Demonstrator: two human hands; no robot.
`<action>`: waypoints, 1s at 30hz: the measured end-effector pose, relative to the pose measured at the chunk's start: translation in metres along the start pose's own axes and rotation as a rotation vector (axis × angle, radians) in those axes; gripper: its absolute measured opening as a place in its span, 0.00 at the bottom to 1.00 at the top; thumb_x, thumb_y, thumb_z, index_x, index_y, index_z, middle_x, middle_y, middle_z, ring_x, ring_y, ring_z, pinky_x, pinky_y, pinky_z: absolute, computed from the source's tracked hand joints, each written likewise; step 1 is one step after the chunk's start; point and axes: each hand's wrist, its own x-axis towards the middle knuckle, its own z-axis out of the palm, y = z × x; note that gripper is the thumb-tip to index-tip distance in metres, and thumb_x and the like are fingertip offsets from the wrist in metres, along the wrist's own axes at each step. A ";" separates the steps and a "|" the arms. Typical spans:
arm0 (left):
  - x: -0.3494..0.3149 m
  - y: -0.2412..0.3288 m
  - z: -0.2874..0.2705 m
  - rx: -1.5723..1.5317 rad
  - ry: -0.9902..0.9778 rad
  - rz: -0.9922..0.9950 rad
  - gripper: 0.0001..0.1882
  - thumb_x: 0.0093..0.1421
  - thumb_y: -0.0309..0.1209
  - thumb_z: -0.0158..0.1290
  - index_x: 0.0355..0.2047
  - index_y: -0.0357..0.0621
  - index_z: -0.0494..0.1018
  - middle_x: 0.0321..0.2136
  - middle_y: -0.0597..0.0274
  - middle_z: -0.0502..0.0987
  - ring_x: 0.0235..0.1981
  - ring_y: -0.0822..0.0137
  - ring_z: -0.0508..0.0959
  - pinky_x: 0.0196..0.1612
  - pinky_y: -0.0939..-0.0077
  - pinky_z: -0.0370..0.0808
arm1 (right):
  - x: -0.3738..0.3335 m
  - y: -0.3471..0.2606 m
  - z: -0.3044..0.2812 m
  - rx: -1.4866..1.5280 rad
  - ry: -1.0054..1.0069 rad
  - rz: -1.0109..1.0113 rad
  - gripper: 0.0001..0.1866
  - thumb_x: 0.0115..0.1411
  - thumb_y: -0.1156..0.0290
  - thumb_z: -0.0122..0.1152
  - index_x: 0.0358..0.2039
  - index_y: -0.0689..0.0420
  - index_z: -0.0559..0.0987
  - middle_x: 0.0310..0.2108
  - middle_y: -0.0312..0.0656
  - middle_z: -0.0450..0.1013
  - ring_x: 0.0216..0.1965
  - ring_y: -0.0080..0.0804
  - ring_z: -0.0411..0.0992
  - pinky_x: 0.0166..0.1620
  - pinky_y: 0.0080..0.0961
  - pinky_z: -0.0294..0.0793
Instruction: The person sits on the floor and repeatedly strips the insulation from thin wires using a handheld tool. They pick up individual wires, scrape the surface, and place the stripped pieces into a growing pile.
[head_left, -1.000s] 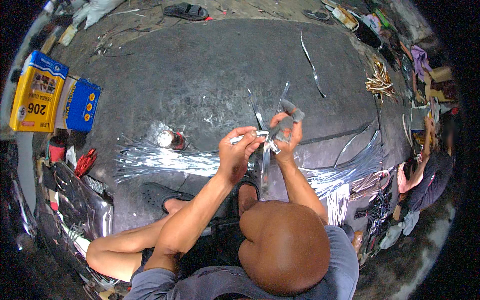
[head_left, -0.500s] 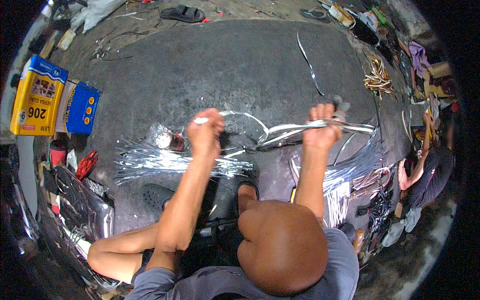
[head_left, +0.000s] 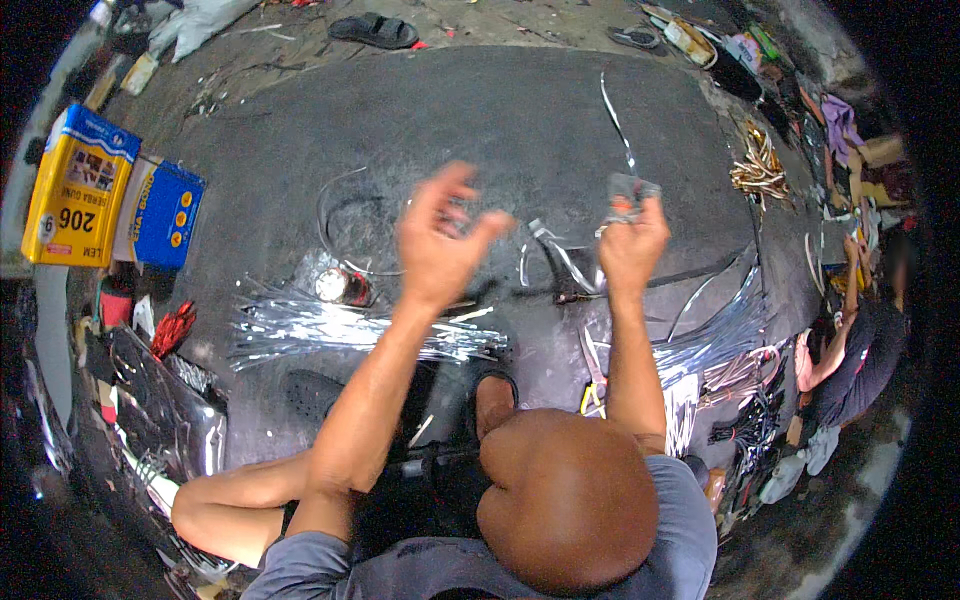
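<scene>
My left hand (head_left: 440,240) is raised over the dark work surface with its fingers apart, smeared by motion. It appears to hold nothing. My right hand (head_left: 630,245) is closed around a small grey piece (head_left: 632,190), maybe a crumpled rag; its kind is unclear. Beside that hand, a folded silvery strip (head_left: 565,255) lies between the hands, one end close to the right fingers. A thin curved strip (head_left: 325,205) lies left of my left hand. Scissors with yellow handles (head_left: 592,385) rest beside my right forearm.
Silver strips (head_left: 300,325) lie in a bundle below a small jar (head_left: 335,287); more strips (head_left: 720,310) are at right. Gold strips (head_left: 758,165) lie farther right. A yellow-blue tin (head_left: 80,190) stands at left. Another person (head_left: 860,350) sits at the right edge.
The long strip has left my hands and lies on the surface. My right hand has closed on the grey piece that lay beyond it. My left hand has opened and moved slightly right and away.
</scene>
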 end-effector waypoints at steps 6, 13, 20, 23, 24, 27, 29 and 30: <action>-0.036 0.030 0.029 -0.378 -0.048 -0.118 0.18 0.54 0.15 0.53 0.46 0.39 0.78 0.35 0.63 0.75 0.27 0.79 0.73 0.30 0.85 0.73 | -0.031 -0.002 0.050 0.096 -0.002 -0.053 0.07 0.58 0.80 0.56 0.38 0.60 0.75 0.26 0.36 0.72 0.26 0.20 0.67 0.28 0.24 0.67; -0.058 0.036 0.015 -0.245 -0.171 0.290 0.11 0.57 0.20 0.52 0.39 0.37 0.79 0.36 0.56 0.80 0.32 0.68 0.80 0.37 0.76 0.77 | -0.033 0.003 0.053 0.307 0.044 0.297 0.02 0.61 0.79 0.55 0.34 0.58 0.73 0.20 0.32 0.68 0.18 0.19 0.64 0.20 0.22 0.61; -0.017 0.031 0.021 -0.989 0.237 -0.622 0.11 0.65 0.28 0.55 0.40 0.29 0.75 0.33 0.52 0.80 0.30 0.69 0.80 0.36 0.80 0.78 | -0.017 -0.028 0.023 0.869 0.266 0.120 0.09 0.64 0.77 0.51 0.26 0.53 0.65 0.13 0.32 0.62 0.13 0.20 0.58 0.16 0.21 0.54; 0.001 0.036 0.025 -1.011 0.232 -0.591 0.11 0.65 0.29 0.55 0.41 0.29 0.75 0.33 0.52 0.80 0.29 0.69 0.79 0.36 0.80 0.78 | -0.017 -0.034 0.020 0.851 0.228 0.069 0.09 0.64 0.78 0.48 0.27 0.53 0.64 0.12 0.34 0.61 0.12 0.20 0.57 0.16 0.21 0.52; 0.007 0.037 0.027 -1.030 0.228 -0.560 0.11 0.65 0.29 0.55 0.40 0.30 0.76 0.33 0.52 0.80 0.29 0.69 0.80 0.36 0.80 0.78 | -0.016 -0.035 0.019 0.842 0.198 0.038 0.09 0.64 0.78 0.47 0.27 0.53 0.64 0.12 0.33 0.61 0.12 0.20 0.57 0.16 0.21 0.52; 0.016 0.035 0.025 -0.896 0.104 -0.386 0.18 0.60 0.25 0.58 0.50 0.32 0.71 0.37 0.50 0.80 0.30 0.70 0.80 0.37 0.80 0.78 | -0.016 -0.033 0.021 0.823 0.049 0.103 0.07 0.66 0.76 0.46 0.29 0.54 0.65 0.12 0.33 0.60 0.13 0.20 0.56 0.17 0.21 0.54; 0.013 0.032 0.026 -0.934 -0.032 -0.238 0.32 0.55 0.22 0.61 0.60 0.37 0.63 0.43 0.49 0.78 0.31 0.71 0.80 0.38 0.80 0.78 | -0.014 -0.031 0.023 1.075 -0.046 0.321 0.06 0.66 0.76 0.44 0.30 0.54 0.66 0.12 0.34 0.60 0.13 0.20 0.55 0.18 0.21 0.55; 0.008 0.030 0.028 -0.879 -0.118 -0.290 0.33 0.55 0.22 0.60 0.61 0.38 0.62 0.45 0.49 0.78 0.32 0.72 0.79 0.39 0.80 0.78 | -0.013 -0.029 0.023 1.170 -0.049 0.482 0.05 0.66 0.76 0.43 0.31 0.55 0.66 0.12 0.34 0.59 0.13 0.20 0.55 0.19 0.21 0.56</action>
